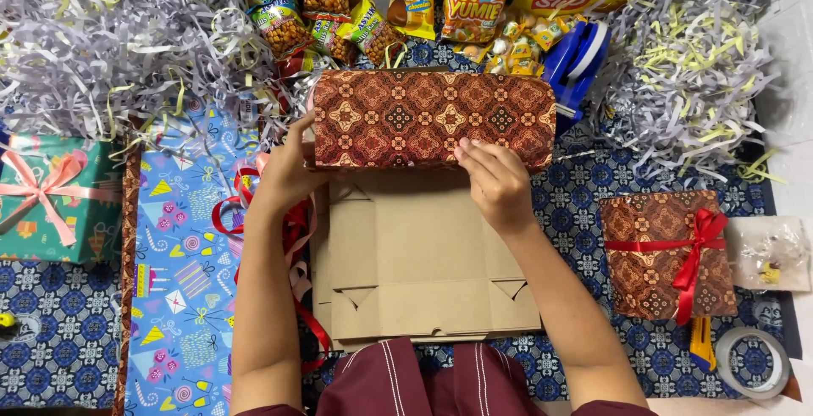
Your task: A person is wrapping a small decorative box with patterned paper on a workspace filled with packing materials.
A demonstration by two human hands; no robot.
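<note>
Batik-patterned brown and red wrapping paper covering a rectangular box panel (434, 119) sits at the middle of our view, standing along the far edge of a flattened plain brown cardboard box (423, 255) that lies open on the blue patterned cloth (584, 204). We hold that wrapped panel from both ends. Our left hand (288, 170) cups its left end, fingers curled around the corner and partly hidden behind it, so we cannot tell how tightly they close. Our right hand (495, 180) lies with its fingers nearly flat and together, tips pressing the paper's lower edge against the cardboard, gripping nothing.

We judge that the step in hand is smoothing and fixing the paper onto this panel. The next move would call for steady pressure along the edge while the left hand keeps the panel from shifting.

Just beside the left wrist, curls of red ribbon (296, 230) lie across a sheet of light blue party-print wrapping paper (182, 280). Farther right we see a finished batik-wrapped gift tied with a red bow (665, 255), a roll of clear tape (754, 361) and a blue tape dispenser (576, 60). Bright snack packets (398, 1) and heaps of shredded pale paper (110, 35) line the far side; a teal gift with a pink bow (55, 200) sits at far left.
</note>
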